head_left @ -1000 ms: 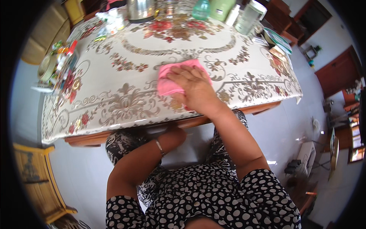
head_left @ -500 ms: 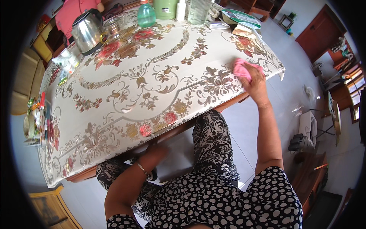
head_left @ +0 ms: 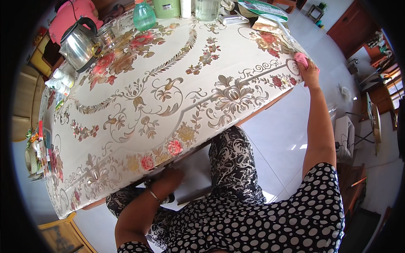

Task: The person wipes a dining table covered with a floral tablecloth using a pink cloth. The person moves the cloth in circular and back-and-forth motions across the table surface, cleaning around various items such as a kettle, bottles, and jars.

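A pink cloth (head_left: 301,59) is bunched under my right hand (head_left: 310,76), pressed at the right end of the table by its edge. My fingers are closed over the cloth. The table wears a white tablecloth (head_left: 168,55) with red flowers and brown scrollwork. Below the table's near edge, my left hand (head_left: 170,180) hangs over my lap, with a bracelet (head_left: 155,195) at the wrist. Shadow and blur hide its fingers.
Along the far side stand a steel kettle (head_left: 79,45), glass cups (head_left: 106,36), a green spray bottle (head_left: 144,17), a green container (head_left: 166,8) and a ribbed glass jar (head_left: 206,10). White bottles (head_left: 64,78) sit at the left. A person in pink (head_left: 74,19) is beyond the table.
My right hand has slid the pink cloth to the right and away, out to the table's corner, and the arm is straighter. My left hand stays low over my lap.
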### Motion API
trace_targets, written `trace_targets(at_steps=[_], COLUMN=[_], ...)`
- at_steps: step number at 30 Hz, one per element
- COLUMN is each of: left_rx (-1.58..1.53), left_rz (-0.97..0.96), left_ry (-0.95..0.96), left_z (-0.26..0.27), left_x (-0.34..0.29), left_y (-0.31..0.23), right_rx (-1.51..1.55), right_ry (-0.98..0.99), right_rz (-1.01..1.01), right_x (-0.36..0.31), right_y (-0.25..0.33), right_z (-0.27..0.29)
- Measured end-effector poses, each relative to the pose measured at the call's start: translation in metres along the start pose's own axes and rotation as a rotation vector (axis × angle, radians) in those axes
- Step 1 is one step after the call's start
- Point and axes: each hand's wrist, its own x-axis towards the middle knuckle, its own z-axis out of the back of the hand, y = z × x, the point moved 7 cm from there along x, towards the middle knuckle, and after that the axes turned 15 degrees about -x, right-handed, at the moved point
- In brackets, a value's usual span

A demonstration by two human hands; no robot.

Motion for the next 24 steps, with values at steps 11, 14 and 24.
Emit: trace_targets(at_steps=[11, 14, 24], left_rx=[0.102, 0.169, 0.189], left_rz=[-0.126, -0.093, -0.1], left_ry=[-0.097, -0.027, -0.028], left_z=[0.01, 0.0, -0.019], left_x=[-0.009, -0.004, 0.003], left_y=[-0.009, -0.003, 0.013], right_rx=[-0.047, -0.026, 0.343], right_ry=[0.015, -0.128, -0.344], right_rz=[-0.103, 0.037, 0.142], right_x=[0.019, 0.002, -0.126], right_y=[-0.022, -0.008, 0.095], right_z=[-0.012, 0.001, 0.065])
